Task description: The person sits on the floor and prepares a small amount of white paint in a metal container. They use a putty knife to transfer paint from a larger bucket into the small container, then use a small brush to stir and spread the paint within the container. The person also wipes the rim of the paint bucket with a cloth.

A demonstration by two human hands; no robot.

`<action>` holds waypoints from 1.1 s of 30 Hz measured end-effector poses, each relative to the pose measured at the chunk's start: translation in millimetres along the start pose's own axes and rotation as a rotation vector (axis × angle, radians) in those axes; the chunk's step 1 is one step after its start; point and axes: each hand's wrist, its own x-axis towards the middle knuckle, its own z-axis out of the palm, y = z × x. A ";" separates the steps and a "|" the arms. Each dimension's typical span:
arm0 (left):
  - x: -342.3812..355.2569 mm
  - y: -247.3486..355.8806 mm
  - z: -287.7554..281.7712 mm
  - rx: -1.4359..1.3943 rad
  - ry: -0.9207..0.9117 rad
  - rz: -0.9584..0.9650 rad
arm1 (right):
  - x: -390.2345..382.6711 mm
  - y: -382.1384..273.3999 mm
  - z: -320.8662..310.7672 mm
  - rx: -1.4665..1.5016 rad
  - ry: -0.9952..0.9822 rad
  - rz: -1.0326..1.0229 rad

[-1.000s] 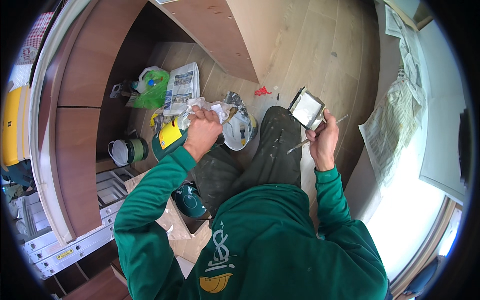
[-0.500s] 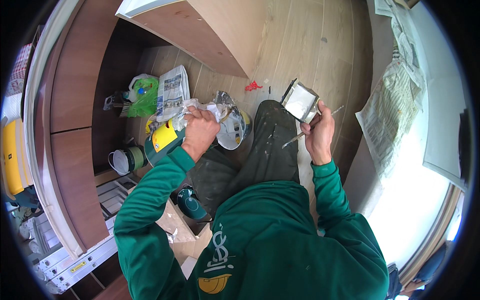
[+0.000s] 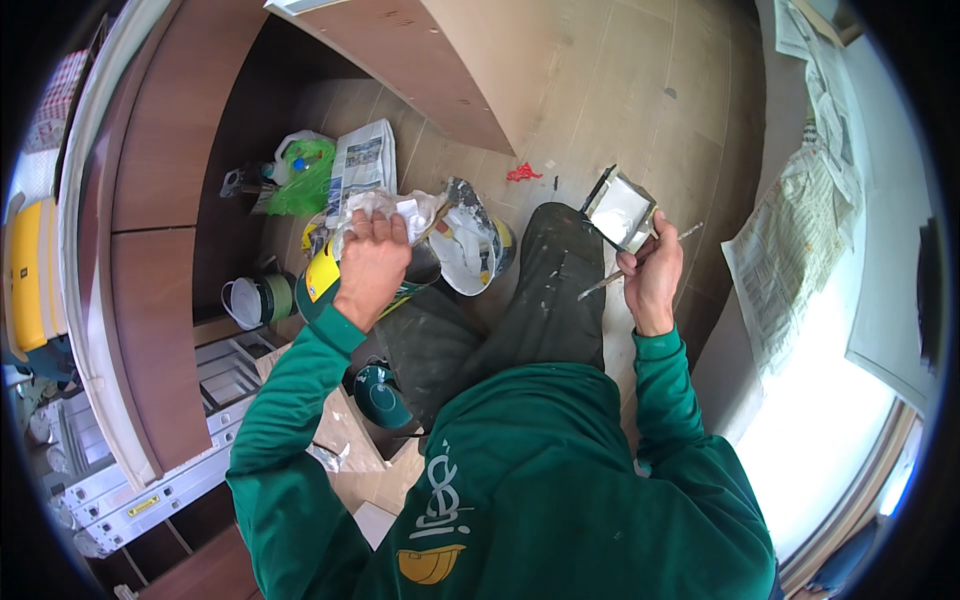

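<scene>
A: Where's the white cloth (image 3: 412, 212)?
B: To the left, just beyond the person's left knee, crumpled on the far side of the green can (image 3: 322, 272) with the yellow label. The left hand (image 3: 372, 270) is on it, fingers bent down over the folds in a grip; the thumb is hidden.
A: What's changed?
B: Half a second ago that hand lay closer to the white bucket (image 3: 465, 250). It has shifted left with the cloth, covering more of the yellow label, and more of a dark surface shows to its right.
A: Meaning what for the work?
B: I'd judge the movement is all on the left, at the can. Whether the cloth is rubbing or just held there, I can't tell.
A: And the right hand (image 3: 655, 275)?
B: Much as before: its fingers grip the near right edge of a small tray (image 3: 620, 212), pale inside, beyond the right knee. A thin stick (image 3: 597, 288) crosses the same hand, sticking out on both sides.
A: Farther out?
B: Folded newspaper (image 3: 362, 155) beyond the cloth, a green bag (image 3: 305, 180) left of that, and a red scrap (image 3: 523, 172) on the floor past the bucket. Nearer, at far left, a metal ladder (image 3: 170, 500).
</scene>
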 end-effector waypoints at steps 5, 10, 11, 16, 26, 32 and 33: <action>-53.6 -35.6 -32.6 -0.131 0.149 -0.157 | 1.7 6.1 1.0 -0.022 -0.050 -0.011; -147.6 -57.7 -47.5 -0.305 0.450 -0.459 | 3.0 10.5 9.1 -0.056 -0.094 -0.008; -171.0 -57.0 -48.4 -0.320 0.518 -0.528 | 2.6 12.1 12.4 -0.066 -0.110 -0.012; -286.5 -32.9 -56.3 -0.265 0.576 -1.021 | -5.8 24.5 38.4 -0.114 -0.201 0.026; -431.1 15.2 -18.8 -0.322 0.676 -1.717 | -48.3 66.1 105.7 -0.290 -0.426 0.162; -429.5 16.1 -29.2 -0.462 0.681 -1.618 | -77.6 86.8 136.2 -0.349 -0.614 0.211; -425.9 20.1 -33.2 -0.509 0.703 -1.602 | -81.0 87.5 140.1 -0.352 -0.624 0.214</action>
